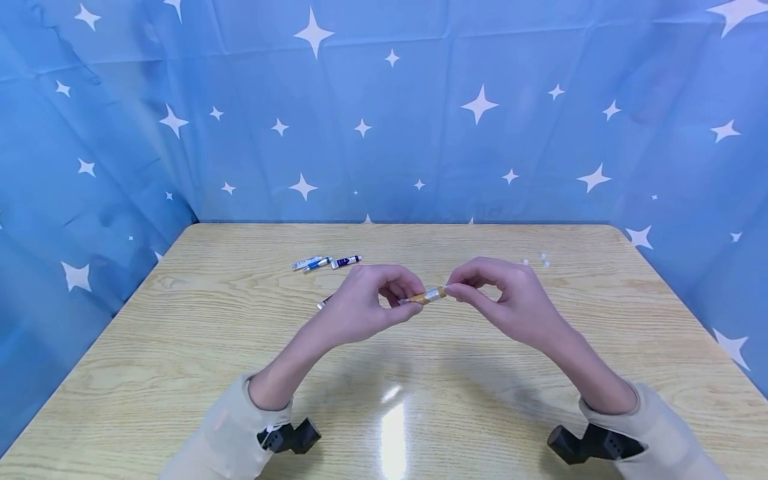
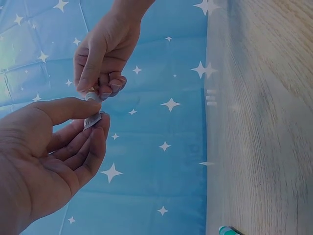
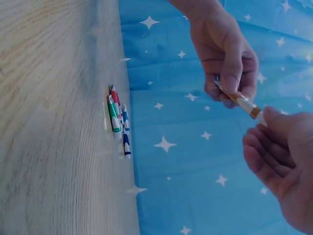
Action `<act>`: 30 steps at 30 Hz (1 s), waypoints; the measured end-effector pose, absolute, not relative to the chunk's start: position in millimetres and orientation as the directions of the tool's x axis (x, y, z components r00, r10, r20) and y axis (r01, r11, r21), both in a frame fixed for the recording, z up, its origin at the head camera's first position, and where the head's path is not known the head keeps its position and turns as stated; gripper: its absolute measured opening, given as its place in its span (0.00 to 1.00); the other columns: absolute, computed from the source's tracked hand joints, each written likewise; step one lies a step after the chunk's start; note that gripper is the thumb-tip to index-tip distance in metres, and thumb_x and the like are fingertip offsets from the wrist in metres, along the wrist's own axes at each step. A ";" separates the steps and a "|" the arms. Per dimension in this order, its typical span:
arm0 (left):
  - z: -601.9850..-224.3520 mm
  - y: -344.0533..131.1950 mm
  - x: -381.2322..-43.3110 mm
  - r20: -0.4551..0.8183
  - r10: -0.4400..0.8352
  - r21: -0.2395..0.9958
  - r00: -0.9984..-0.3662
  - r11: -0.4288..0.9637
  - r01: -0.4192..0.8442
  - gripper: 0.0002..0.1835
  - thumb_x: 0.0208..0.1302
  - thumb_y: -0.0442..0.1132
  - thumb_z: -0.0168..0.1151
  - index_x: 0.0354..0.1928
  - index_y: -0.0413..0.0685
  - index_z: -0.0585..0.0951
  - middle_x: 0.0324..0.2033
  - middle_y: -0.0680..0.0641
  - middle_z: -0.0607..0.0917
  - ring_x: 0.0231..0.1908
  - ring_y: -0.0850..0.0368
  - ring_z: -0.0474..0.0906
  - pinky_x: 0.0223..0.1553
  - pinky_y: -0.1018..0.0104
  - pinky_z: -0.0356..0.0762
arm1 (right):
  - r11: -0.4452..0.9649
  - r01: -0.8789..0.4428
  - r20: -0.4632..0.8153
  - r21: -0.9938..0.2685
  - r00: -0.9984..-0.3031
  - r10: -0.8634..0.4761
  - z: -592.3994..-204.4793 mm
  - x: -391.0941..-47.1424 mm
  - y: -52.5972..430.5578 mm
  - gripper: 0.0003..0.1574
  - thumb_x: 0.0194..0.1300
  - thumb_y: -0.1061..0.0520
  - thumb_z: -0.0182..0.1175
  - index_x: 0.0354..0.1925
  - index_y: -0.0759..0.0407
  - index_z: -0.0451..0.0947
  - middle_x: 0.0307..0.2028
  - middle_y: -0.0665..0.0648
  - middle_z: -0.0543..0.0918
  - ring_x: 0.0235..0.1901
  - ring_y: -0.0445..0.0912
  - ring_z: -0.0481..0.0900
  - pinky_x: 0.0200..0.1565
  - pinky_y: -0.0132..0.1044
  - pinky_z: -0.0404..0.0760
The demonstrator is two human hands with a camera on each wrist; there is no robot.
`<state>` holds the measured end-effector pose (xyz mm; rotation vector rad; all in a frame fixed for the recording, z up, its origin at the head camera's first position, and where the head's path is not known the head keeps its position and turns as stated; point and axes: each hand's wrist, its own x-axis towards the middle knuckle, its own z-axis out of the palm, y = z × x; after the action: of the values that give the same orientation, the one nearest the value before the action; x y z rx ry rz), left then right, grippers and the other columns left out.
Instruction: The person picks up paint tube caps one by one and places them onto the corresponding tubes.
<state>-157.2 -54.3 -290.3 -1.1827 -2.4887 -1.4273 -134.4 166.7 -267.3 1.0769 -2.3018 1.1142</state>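
Above the middle of the table, both hands hold one small ochre paint tube (image 1: 433,295) with a pale band. My left hand (image 1: 369,300) pinches its flat, crimped end between thumb and fingers. At the tube's other end, the thumb and forefinger of my right hand (image 1: 510,303) pinch the white cap, as the right wrist view shows on the tube (image 3: 244,104). The fingertips cover part of the cap. In the left wrist view the silvery crimped end (image 2: 93,120) shows between the left thumb and fingers.
Behind the left hand lie a dark violet tube (image 1: 346,262) and a blue tube (image 1: 317,265), among others. A green tube (image 3: 115,117) and a red tube (image 3: 115,95) show in the right wrist view. Several small white pieces (image 1: 545,265) lie at the back right of the wooden table (image 1: 180,347).
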 end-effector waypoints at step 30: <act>-293.6 -50.6 -155.8 0.453 0.584 0.689 -0.673 0.249 0.680 0.07 0.54 0.33 0.65 0.36 0.47 0.81 0.28 0.57 0.82 0.28 0.69 0.76 0.31 0.72 0.77 | 0.446 -0.679 0.519 -0.583 -0.734 -0.439 -285.3 -143.8 177.3 0.14 0.70 0.65 0.45 0.31 0.53 0.74 0.22 0.48 0.76 0.19 0.40 0.73 0.21 0.31 0.73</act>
<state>-155.8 -50.6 -293.6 -1.2195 -2.3988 -1.4092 -143.8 177.3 -285.3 0.9602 -2.4092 1.1711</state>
